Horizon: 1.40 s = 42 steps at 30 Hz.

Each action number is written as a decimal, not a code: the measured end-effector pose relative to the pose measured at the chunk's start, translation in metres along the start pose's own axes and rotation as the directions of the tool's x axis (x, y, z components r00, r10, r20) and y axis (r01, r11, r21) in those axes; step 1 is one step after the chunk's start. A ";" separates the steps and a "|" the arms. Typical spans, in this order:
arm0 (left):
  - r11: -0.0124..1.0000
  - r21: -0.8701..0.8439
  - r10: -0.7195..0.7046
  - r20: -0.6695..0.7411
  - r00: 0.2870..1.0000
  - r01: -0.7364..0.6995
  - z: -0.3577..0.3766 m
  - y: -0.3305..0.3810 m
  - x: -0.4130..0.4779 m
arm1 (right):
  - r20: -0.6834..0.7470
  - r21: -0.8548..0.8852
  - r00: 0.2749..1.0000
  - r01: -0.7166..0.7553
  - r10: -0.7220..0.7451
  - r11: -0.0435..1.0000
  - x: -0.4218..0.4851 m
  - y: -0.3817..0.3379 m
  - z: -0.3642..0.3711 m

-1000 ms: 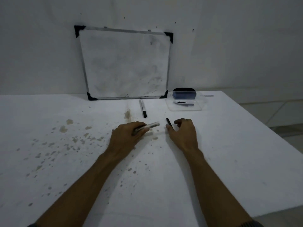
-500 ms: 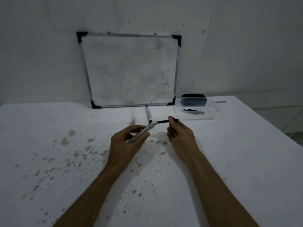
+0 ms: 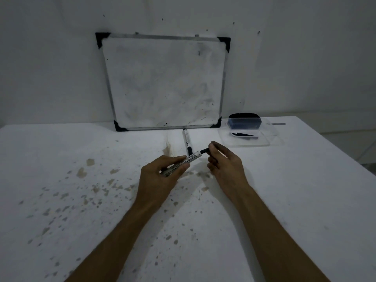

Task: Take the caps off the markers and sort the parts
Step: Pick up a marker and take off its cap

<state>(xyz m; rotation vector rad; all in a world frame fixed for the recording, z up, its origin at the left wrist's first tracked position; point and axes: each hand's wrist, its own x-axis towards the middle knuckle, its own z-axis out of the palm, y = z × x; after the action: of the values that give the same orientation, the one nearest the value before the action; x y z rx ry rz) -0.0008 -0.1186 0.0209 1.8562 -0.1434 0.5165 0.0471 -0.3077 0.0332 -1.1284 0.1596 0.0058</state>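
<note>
My left hand (image 3: 162, 176) grips the barrel of a white marker (image 3: 184, 162) that points up and to the right, just above the table. My right hand (image 3: 223, 161) pinches the black cap (image 3: 204, 151) at the marker's tip between thumb and forefinger. The cap lies in line with the barrel and touches its end. A second white marker (image 3: 186, 139) lies on the table behind my hands, its black cap at the near end.
A small whiteboard (image 3: 162, 82) leans on the wall at the back. A clear tray (image 3: 264, 142) at the back right holds a dark blue eraser (image 3: 244, 123) and a black piece (image 3: 243, 135). The white table (image 3: 305, 190) is stained on the left.
Both hands lifted off the table and came together. The black cap went from apart beside my right hand to in line with the marker's tip. The view shifted slightly.
</note>
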 end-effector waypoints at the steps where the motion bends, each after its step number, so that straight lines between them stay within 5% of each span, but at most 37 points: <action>1: 1.000 0.004 0.004 -0.002 1.000 -0.004 0.000 0.001 0.000 | -0.006 -0.027 1.000 0.012 -0.012 1.000 -0.002 0.000 0.001; 5: 0.999 0.034 0.014 -0.012 1.000 -0.014 0.000 0.000 -0.001 | -0.040 -0.139 0.993 0.105 -0.112 0.985 -0.006 0.002 0.003; 9: 0.988 0.145 0.061 -0.049 0.997 -0.053 0.000 0.000 -0.003 | 0.054 -0.402 0.899 0.418 -0.435 0.815 -0.015 0.002 0.007; 14: 0.999 -0.025 0.024 -0.045 0.999 -0.025 0.000 0.006 -0.002 | 0.190 -0.518 0.839 0.527 -0.510 0.674 -0.026 0.008 0.021; 19: 0.998 -0.062 -0.009 -0.085 0.996 0.004 -0.010 0.008 0.000 | 0.357 -0.499 0.817 0.577 -0.454 0.646 -0.037 0.013 0.025; 25: 0.986 0.121 -0.075 -0.283 0.956 0.113 -0.067 -0.008 0.017 | 0.516 -0.640 0.807 0.586 -0.287 0.497 -0.043 0.029 0.028; 28: 0.979 0.091 -0.151 -0.279 0.948 0.183 -0.091 -0.024 0.019 | 0.556 -0.716 0.818 0.563 -0.150 0.414 -0.047 0.034 0.043; 34: 0.977 0.035 -0.198 -0.216 0.956 0.211 -0.090 -0.032 0.019 | 0.642 -0.730 0.757 0.652 -0.119 0.206 -0.044 0.050 0.078; 39: 0.981 0.032 -0.183 -0.174 0.967 0.192 -0.086 -0.030 0.019 | 0.509 -0.768 0.831 0.557 -0.227 0.318 -0.035 0.049 0.075; 42: 0.980 -0.004 -0.197 -0.122 0.973 0.198 -0.078 -0.025 0.018 | 0.313 -0.710 0.907 0.421 -0.282 0.565 -0.030 0.033 0.059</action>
<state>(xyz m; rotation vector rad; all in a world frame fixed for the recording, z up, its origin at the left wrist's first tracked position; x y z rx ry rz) 0.0024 -0.0351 0.0265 1.8179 0.1247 0.4896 0.0223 -0.2381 0.0322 -2.0117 -0.2642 -0.2150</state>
